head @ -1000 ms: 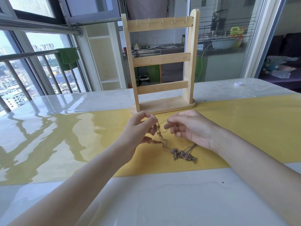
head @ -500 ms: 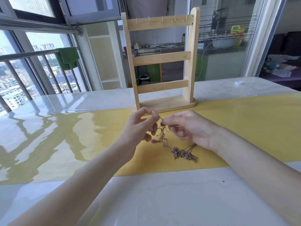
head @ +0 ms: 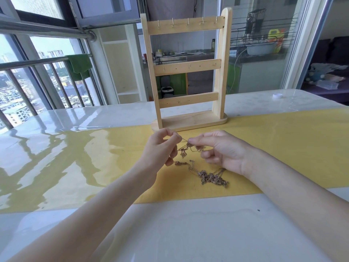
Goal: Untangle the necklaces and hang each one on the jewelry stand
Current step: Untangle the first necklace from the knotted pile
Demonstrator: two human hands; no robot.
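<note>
The tangled gold necklaces (head: 205,173) lie in one knot on the yellow runner (head: 283,144); I cannot count the chains. My left hand (head: 162,148) pinches one strand, my right hand (head: 219,150) pinches it just beside, both lifted higher than a second ago, closer together too. One wooden jewelry stand (head: 188,72) sits behind, three bars, hooks bare. One white cap (head: 277,95) rests far right on the table (head: 170,233)
</note>
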